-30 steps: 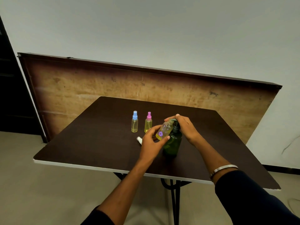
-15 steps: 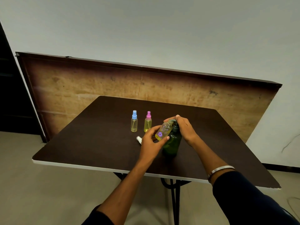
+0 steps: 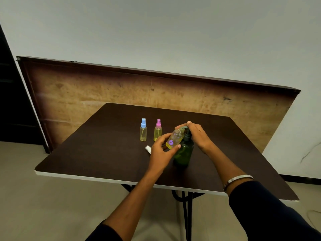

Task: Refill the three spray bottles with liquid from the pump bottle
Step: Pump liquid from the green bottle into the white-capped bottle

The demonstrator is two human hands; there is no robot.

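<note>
A: Where is the bottle being filled?

B: The left hand holds it. Its fingers and thumb are curled round a small clear bottle with a purple flower on it, tilted so its open neck leans up against the spout of the green pump bottle. There is yellow liquid in the small bottle's lower part.

A: And the other hand?

B: The right hand lies over the top of the pump bottle, palm down on the pump head, with its fingers bent over the far side. The pump head itself is mostly hidden under the hand.

A: Is the pump bottle lifted?

B: No, it stands upright on the dark counter, near the front middle.

A: The other two sprayers?

B: Both stand upright farther back and to the left, close together but apart. The blue-capped bottle is on the left, the pink-capped bottle just right of it. Both have caps on and yellow liquid inside.

A: Anything else on the counter?

B: A small white cap lies just left of the left hand, partly hidden by it. The right wrist wears a metal bracelet above a dark sleeve.
</note>
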